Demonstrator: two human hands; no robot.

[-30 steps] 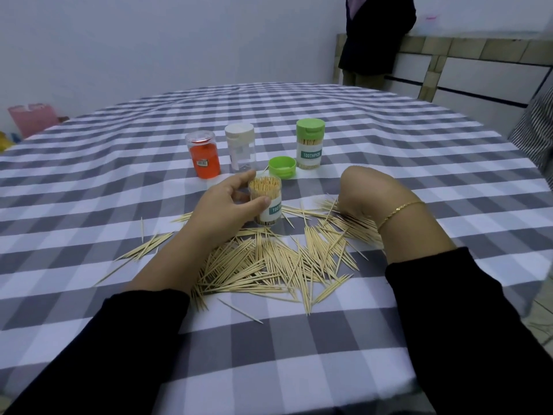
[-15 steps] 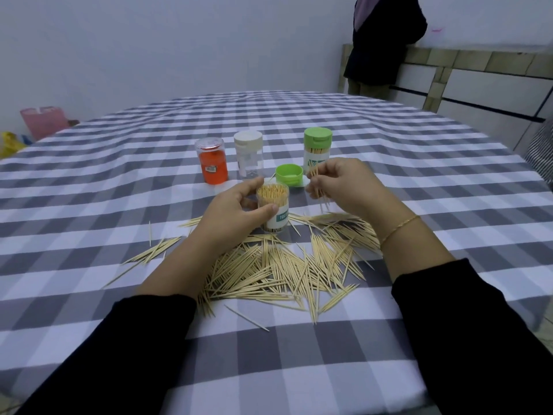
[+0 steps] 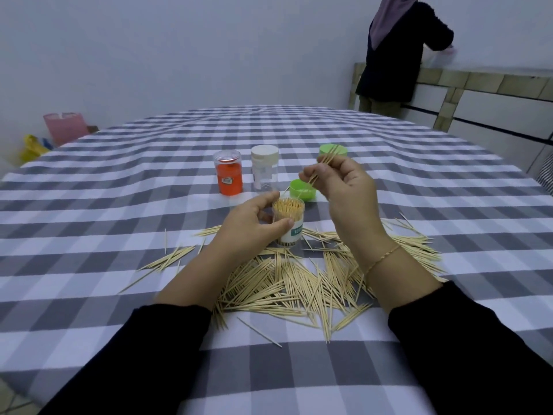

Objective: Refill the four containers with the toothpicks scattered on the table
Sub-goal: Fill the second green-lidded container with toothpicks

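The open container (image 3: 288, 221) stands upright on the bench (image 3: 119, 205), packed with toothpicks standing on end. The left hand (image 3: 251, 226) has its grip curled round it. Above and right of it, the right hand (image 3: 344, 187) pinches a small bundle of toothpicks (image 3: 324, 164), tilted, upper ends up-right, lower ends down-left toward the container's mouth. Just nearer than the container lies the scattered pile (image 3: 299, 283), pointing every way.

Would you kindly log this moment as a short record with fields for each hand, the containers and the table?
left hand: grips the open jar, nearly full of toothpicks
right hand: pinches a few toothpicks above the jar
other containers: orange jar, white-capped jar, green-capped jar, all upright
loose green cap: behind the open jar
table: toothpick pile on the checked cloth
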